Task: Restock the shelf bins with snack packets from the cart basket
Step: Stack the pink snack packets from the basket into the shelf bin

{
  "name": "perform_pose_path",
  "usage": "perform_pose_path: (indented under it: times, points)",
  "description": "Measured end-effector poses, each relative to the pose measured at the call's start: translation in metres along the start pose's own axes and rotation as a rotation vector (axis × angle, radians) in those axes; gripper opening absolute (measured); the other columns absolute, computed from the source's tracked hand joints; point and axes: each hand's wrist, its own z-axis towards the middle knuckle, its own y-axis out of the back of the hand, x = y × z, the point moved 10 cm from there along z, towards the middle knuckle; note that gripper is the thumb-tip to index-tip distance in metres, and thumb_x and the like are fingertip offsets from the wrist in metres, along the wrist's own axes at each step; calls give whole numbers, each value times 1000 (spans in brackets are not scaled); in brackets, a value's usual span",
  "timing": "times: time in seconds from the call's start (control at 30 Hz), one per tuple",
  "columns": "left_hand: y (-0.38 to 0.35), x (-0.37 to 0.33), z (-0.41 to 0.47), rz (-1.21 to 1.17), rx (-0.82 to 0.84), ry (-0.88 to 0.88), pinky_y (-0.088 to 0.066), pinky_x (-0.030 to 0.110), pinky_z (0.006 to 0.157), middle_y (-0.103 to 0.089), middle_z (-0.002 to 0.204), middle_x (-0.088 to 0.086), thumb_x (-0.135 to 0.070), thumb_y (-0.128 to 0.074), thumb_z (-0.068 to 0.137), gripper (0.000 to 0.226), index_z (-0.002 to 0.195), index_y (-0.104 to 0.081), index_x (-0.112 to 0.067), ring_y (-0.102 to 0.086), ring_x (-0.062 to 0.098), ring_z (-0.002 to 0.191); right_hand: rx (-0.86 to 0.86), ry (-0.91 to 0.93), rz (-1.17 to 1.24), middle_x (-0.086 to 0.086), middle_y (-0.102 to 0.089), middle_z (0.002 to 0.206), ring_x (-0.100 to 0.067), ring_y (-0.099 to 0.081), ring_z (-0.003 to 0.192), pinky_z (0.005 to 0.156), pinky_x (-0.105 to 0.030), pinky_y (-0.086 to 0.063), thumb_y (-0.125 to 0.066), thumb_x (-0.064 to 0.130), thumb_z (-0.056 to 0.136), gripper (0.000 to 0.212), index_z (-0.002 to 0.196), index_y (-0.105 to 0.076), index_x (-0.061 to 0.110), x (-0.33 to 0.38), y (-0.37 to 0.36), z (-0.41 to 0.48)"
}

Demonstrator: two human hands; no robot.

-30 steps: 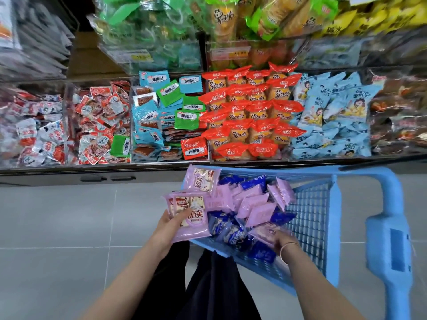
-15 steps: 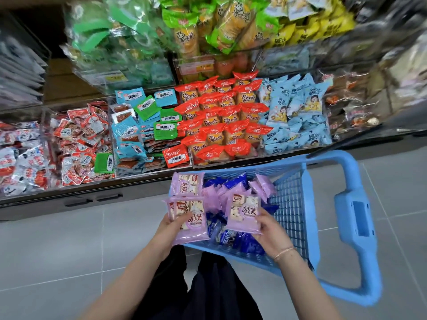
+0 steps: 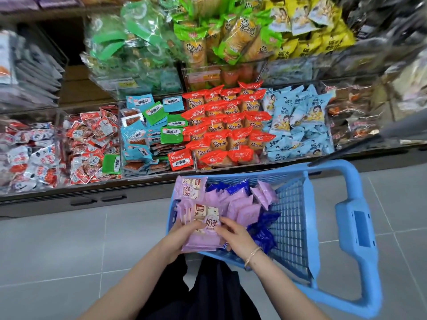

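A blue cart basket (image 3: 298,204) stands in front of me and holds several purple snack packets (image 3: 242,204) and dark blue packets (image 3: 261,232). Over its near left corner I hold a small stack of purple packets (image 3: 204,234) with both hands. My left hand (image 3: 180,239) grips the stack from the left and underneath. My right hand (image 3: 233,234) holds its right edge, fingers curled onto the top packet. Clear shelf bins (image 3: 159,174) run along the back, filled with packets.
The bins hold red-white packets (image 3: 87,144), blue and green packets (image 3: 147,130), orange-red packets (image 3: 228,125) and pale blue packets (image 3: 298,121). An upper shelf carries green and yellow bags (image 3: 208,38). Grey floor tiles lie to the left; the cart handle (image 3: 355,229) is at right.
My right hand lifted a purple packet out of the basket and brought it left onto the packet in my left hand. Both hands now meet on one stack.
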Motion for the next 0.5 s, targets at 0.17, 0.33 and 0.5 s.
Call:
perform_pose_path:
  times: [0.17,0.33,0.5]
  points:
    - [16,12,-4,-121,-80,-22,-57,29,69,-74,100,11,-15,-73,67,50,114,-58,-10,-72,25,91,-350,-253,200,-9,-55,82,-20,-52,67,57,-29,-42,-49,20,95,12,100,-55,10,-66,68,31]
    - [54,20,-14,-216,-222,-50,-54,38,86,-72,104,16,-16,-72,61,60,118,-57,-5,-69,32,97,-541,-554,372,-24,-54,121,-32,-57,95,79,-44,-50,-54,31,92,45,122,-49,-2,-125,105,54]
    - [93,39,-23,-272,-388,-42,-53,36,84,-72,105,15,-12,-74,69,51,117,-59,-3,-68,29,96,-490,-701,321,-17,-45,135,-34,-54,111,88,-47,-48,-60,51,83,76,138,-35,5,-131,99,76]
